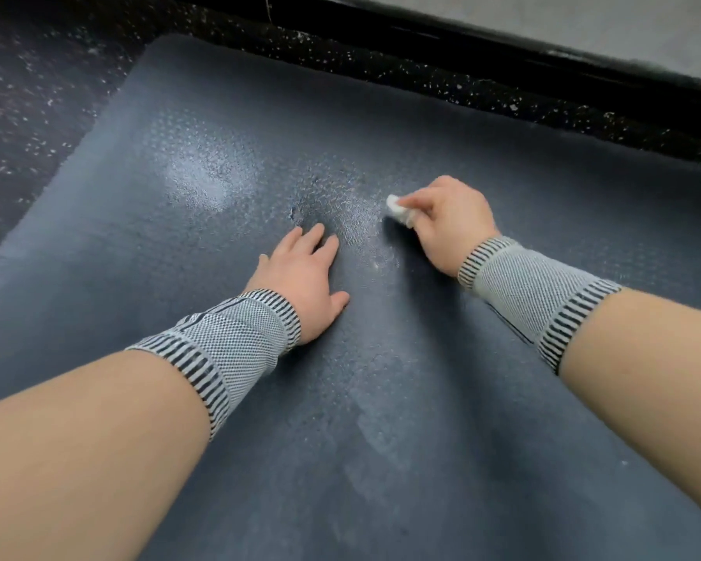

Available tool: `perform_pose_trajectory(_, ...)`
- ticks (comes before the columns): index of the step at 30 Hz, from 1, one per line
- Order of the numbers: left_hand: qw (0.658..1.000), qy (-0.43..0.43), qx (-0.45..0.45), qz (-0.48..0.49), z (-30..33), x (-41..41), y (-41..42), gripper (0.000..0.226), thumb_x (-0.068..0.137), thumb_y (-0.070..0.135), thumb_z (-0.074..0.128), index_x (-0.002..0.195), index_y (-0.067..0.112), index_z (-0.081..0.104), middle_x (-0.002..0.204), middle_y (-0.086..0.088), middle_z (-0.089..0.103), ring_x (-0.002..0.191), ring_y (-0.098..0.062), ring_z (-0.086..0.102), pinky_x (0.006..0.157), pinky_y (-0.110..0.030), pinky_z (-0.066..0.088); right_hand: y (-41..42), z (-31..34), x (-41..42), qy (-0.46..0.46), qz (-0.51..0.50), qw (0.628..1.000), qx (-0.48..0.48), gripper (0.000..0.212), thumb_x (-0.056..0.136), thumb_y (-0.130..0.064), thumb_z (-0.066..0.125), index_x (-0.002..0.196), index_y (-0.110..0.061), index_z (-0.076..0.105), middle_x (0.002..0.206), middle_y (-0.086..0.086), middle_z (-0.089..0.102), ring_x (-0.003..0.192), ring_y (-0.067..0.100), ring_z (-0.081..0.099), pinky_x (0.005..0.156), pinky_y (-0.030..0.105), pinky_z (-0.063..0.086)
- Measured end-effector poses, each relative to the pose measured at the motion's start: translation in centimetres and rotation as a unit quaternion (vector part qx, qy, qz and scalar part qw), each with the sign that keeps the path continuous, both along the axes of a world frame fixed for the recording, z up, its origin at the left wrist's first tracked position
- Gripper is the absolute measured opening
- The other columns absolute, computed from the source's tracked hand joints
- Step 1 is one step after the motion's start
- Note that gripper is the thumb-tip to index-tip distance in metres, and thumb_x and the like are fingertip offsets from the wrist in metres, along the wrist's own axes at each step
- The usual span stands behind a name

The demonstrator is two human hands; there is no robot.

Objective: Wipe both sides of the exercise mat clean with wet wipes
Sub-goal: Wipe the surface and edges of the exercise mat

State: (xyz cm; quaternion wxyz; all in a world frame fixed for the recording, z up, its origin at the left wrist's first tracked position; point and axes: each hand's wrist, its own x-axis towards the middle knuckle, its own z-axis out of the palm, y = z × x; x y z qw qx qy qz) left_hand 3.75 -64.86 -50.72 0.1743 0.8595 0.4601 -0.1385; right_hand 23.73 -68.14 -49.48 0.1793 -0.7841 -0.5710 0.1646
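A dark blue-grey exercise mat (381,419) lies flat on the floor and fills most of the view; its surface shines wet in patches near the middle. My left hand (304,277) rests flat on the mat, fingers straight and spread. To its right, my right hand (448,222) grips a small crumpled white wet wipe (397,208) and holds it against the mat. Part of the wipe is hidden under my fingers. Both wrists wear striped grey knit bands.
Black speckled rubber flooring (37,95) surrounds the mat at the left and far side. A black baseboard (502,54) runs diagonally across the top right, with a grey wall above it. The mat's far left corner is rounded.
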Motion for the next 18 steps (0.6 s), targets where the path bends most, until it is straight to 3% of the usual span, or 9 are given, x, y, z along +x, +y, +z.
perform_pose_trajectory(1, 1.000, -0.003, -0.004, 0.003, 0.0, 0.0, 0.0, 0.081, 0.091, 0.051, 0.054, 0.154, 0.025, 0.012, 0.162, 0.005, 0.003, 0.149, -0.021, 0.001, 0.115, -0.054, 0.018, 0.9, -0.2, 0.7, -0.023, -0.054, 0.998, -0.011, 0.025, 0.096, -0.027, 0.052, 0.116, -0.024, 0.067, 0.104, 0.000, 0.052, 0.101, 0.025, 0.054, 0.087, 0.025, 0.038)
perform_pose_trajectory(3, 1.000, -0.010, -0.003, 0.002, 0.1, -0.2, -0.1, 0.081, 0.091, 0.051, 0.055, 0.154, 0.025, 0.013, 0.162, 0.005, 0.004, 0.149, -0.020, 0.001, 0.116, -0.053, 0.017, 1.3, -0.7, 0.4, -0.068, -0.062, 0.994, -0.053, 0.028, 0.096, -0.021, 0.049, 0.118, -0.024, 0.065, 0.112, 0.005, 0.051, 0.104, 0.030, 0.054, 0.087, 0.029, 0.040)
perform_pose_trajectory(6, 0.999, -0.038, 0.009, 0.008, 0.0, -0.7, -0.3, 0.075, 0.092, 0.047, 0.055, 0.153, 0.023, 0.020, 0.162, 0.004, 0.009, 0.149, -0.020, 0.003, 0.119, -0.051, 0.018, -2.0, -1.1, -3.2, -0.068, 0.066, 0.994, -0.045, 0.027, 0.092, -0.017, 0.050, 0.113, -0.025, 0.066, 0.109, 0.005, 0.052, 0.098, 0.029, 0.055, 0.082, 0.028, 0.040)
perform_pose_trajectory(9, 0.999, -0.045, 0.029, 0.004, -0.1, -1.8, -1.2, 0.067, 0.093, 0.042, 0.053, 0.151, 0.021, 0.027, 0.161, 0.002, 0.015, 0.148, -0.021, 0.005, 0.118, -0.047, 0.020, -6.9, -0.3, -5.9, 0.017, 0.235, 0.971, -0.048, 0.026, 0.090, -0.014, 0.054, 0.108, -0.021, 0.070, 0.103, 0.004, 0.056, 0.091, 0.027, 0.057, 0.082, 0.033, 0.043)
perform_pose_trajectory(11, 0.999, -0.029, 0.039, -0.010, -0.1, -2.5, -1.9, 0.066, 0.092, 0.042, 0.052, 0.150, 0.022, 0.029, 0.161, 0.001, 0.016, 0.148, -0.023, 0.006, 0.118, -0.046, 0.021, -7.5, 0.4, -5.2, 0.039, 0.272, 0.960, -0.061, 0.025, 0.088, -0.010, 0.056, 0.105, -0.017, 0.072, 0.101, 0.008, 0.059, 0.090, 0.029, 0.059, 0.082, 0.033, 0.042)
perform_pose_trajectory(14, 0.999, -0.009, 0.041, -0.023, 0.1, -3.1, -2.6, 0.065, 0.092, 0.044, 0.052, 0.150, 0.024, 0.029, 0.160, 0.001, 0.016, 0.148, -0.023, 0.007, 0.117, -0.046, 0.021, -4.8, 0.3, -1.9, -0.005, 0.082, 0.997, 0.010, 0.023, 0.095, -0.026, 0.053, 0.106, -0.018, 0.072, 0.097, 0.008, 0.056, 0.091, 0.029, 0.056, 0.078, 0.027, 0.037)
perform_pose_trajectory(16, 0.999, 0.002, 0.037, -0.027, 0.4, -3.4, -2.9, 0.066, 0.092, 0.046, 0.052, 0.150, 0.025, 0.029, 0.160, 0.001, 0.016, 0.148, -0.023, 0.008, 0.117, -0.045, 0.022, -3.4, -0.3, 0.4, -0.052, -0.070, 0.996, -0.010, 0.028, 0.098, -0.030, 0.046, 0.113, -0.020, 0.067, 0.099, 0.003, 0.049, 0.093, 0.027, 0.054, 0.079, 0.024, 0.036)
perform_pose_trajectory(18, 0.999, 0.014, 0.026, -0.031, 0.7, -3.6, -3.2, 0.068, 0.091, 0.047, 0.052, 0.151, 0.026, 0.027, 0.160, 0.002, 0.015, 0.148, -0.022, 0.009, 0.117, -0.045, 0.023, -4.2, -0.9, 0.1, -0.060, -0.130, 0.988, -0.052, 0.028, 0.097, -0.024, 0.045, 0.118, -0.019, 0.063, 0.101, 0.002, 0.046, 0.088, 0.023, 0.051, 0.075, 0.023, 0.035)
